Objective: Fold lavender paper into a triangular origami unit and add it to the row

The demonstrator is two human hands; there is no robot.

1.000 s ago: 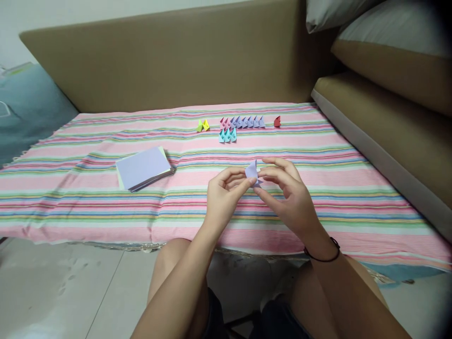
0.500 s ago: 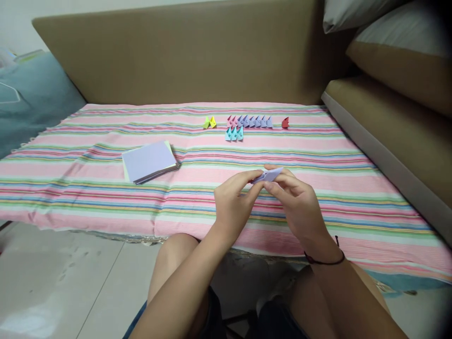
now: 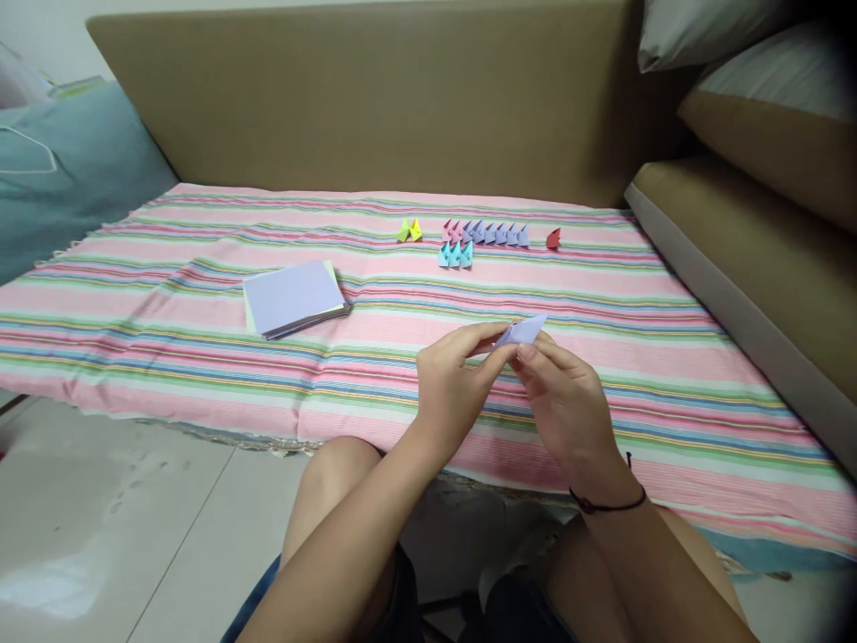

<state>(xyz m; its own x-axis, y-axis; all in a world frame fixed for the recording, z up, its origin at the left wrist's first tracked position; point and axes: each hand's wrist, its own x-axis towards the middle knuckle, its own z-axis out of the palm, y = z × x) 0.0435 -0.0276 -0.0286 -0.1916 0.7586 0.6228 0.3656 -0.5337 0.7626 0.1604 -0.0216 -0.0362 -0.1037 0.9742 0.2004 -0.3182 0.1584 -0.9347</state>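
Observation:
A small lilac folded paper piece point(image 3: 524, 331) is pinched between both hands above the striped cloth point(image 3: 603, 304). My left hand point(image 3: 453, 386) grips its left end with thumb and fingers closed. My right hand point(image 3: 566, 400), a dark band on its wrist, holds the right side from below. Further back lie finished folded pieces: two yellow-green ones point(image 3: 409, 230), a row of pink and lilac ones point(image 3: 485, 233), three light blue ones point(image 3: 455, 255) and a single red one point(image 3: 553, 238).
A stack of lilac paper sheets point(image 3: 295, 297) lies on the cloth to the left. A tan sofa back point(image 3: 375, 98) rises behind, with tan cushions point(image 3: 756, 232) at right and a teal cushion point(image 3: 60, 170) at left. My bare knees and tiled floor are below.
The paper piece went from standing upright between my fingertips to lying flat and pointed. The view has shifted slightly, so everything sits further right in the frame.

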